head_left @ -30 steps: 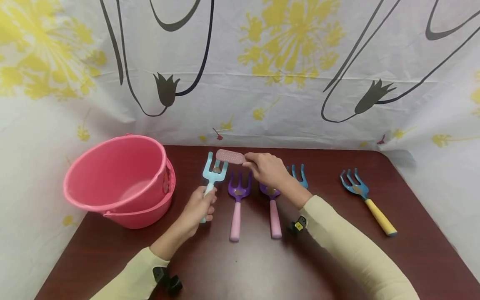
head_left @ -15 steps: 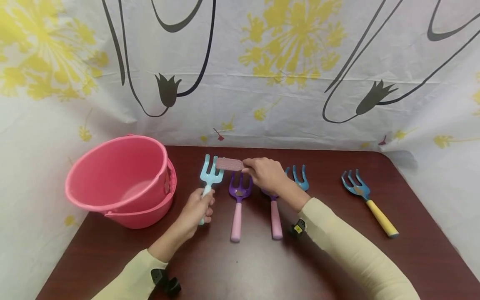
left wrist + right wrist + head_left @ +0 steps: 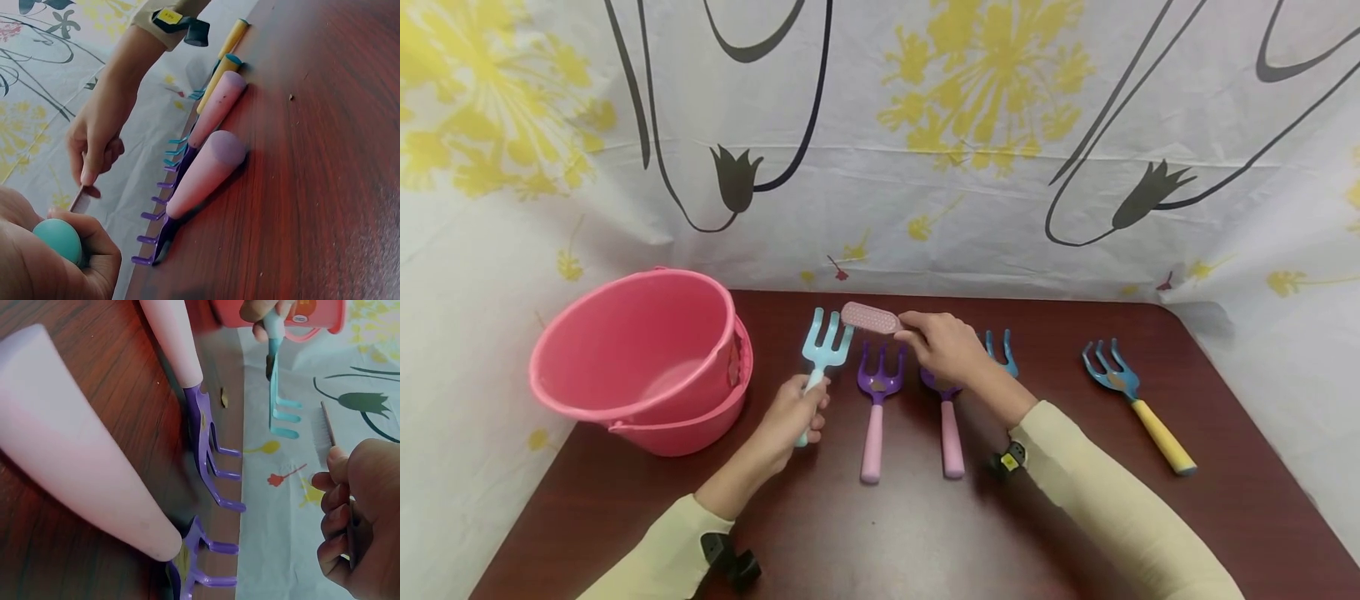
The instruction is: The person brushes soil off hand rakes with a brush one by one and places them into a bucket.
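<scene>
In the head view, my left hand [image 3: 792,414] grips the handle of a light blue hand fork [image 3: 825,353], its tines pointing away from me. My right hand [image 3: 947,346] pinches a small pink brush [image 3: 869,317], holding its head close to the fork's rightmost tine. From the right wrist, the brush's bristles [image 3: 326,428] face the fork's tines, with a gap between. A brown fleck [image 3: 225,398] lies on the table below the fork. Two purple forks with pink handles lie under the right arm, the left one [image 3: 877,385] in plain sight, the other [image 3: 950,433] partly hidden.
Two stacked pink buckets [image 3: 647,350] stand at the left. Farther right lie a blue fork [image 3: 1006,354], partly behind the right arm, and another blue fork with a yellow handle [image 3: 1163,437]. A patterned white cloth [image 3: 880,225] hangs behind the dark table [image 3: 865,550].
The brush came down toward me over the fork's tines, then rose back to the right. The fork shifted slightly left. A brown fleck seen on the fork one second ago no longer shows there.
</scene>
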### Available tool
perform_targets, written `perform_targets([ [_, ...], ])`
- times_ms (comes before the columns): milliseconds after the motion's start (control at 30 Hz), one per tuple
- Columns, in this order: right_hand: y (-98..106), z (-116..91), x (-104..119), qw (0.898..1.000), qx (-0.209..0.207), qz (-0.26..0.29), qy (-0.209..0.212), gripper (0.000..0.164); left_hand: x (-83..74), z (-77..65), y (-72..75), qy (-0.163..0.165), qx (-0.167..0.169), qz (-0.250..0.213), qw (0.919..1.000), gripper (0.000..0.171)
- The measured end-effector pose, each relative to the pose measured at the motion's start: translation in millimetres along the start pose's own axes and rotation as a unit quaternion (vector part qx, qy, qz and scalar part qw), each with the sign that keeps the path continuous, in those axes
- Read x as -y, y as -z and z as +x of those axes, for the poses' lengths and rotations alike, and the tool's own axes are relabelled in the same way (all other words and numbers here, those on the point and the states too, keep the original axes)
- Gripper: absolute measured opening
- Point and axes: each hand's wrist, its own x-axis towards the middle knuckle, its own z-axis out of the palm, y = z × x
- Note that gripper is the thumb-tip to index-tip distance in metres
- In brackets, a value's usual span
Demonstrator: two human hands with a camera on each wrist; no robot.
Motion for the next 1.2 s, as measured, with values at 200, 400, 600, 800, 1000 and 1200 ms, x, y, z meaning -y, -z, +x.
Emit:
perform_targets([
  [200,5.2,-8.7,-7.9,1.0,0.009,0.018,-0.005,0.019,-1.6,1.7,4.6,0.0,-0.002,0.025,0.9997,0.033],
  [400,9.5,-17.2,-12.7,1.0,0.006,0.027,0.003,0.017,-4.8,2.1,8.0,-0.035,-0.009,0.112,0.9931,0.034],
  [600,18.0,-21.6,-15.9,0.999,0.013,0.04,-0.007,0.026,-13.9,0.8,15.7,-0.114,-0.031,0.314,0.942,0.033],
  [800,30.1,-22.1,-16.1,0.998,0.006,0.067,-0.022,0.032,-21.9,-1.2,18.6,-0.194,-0.067,0.493,0.8456,0.04],
  [1000,37.1,-19.6,-9.5,0.996,-0.018,0.084,-0.028,0.032,-18.9,-7.8,16.4,-0.249,-0.101,0.627,0.7308,0.054],
  [1200,34.1,-15.5,3.6,0.995,0.013,0.094,-0.022,0.033,-11.8,-12.1,14.6,-0.268,-0.125,0.672,0.6785,0.056],
])
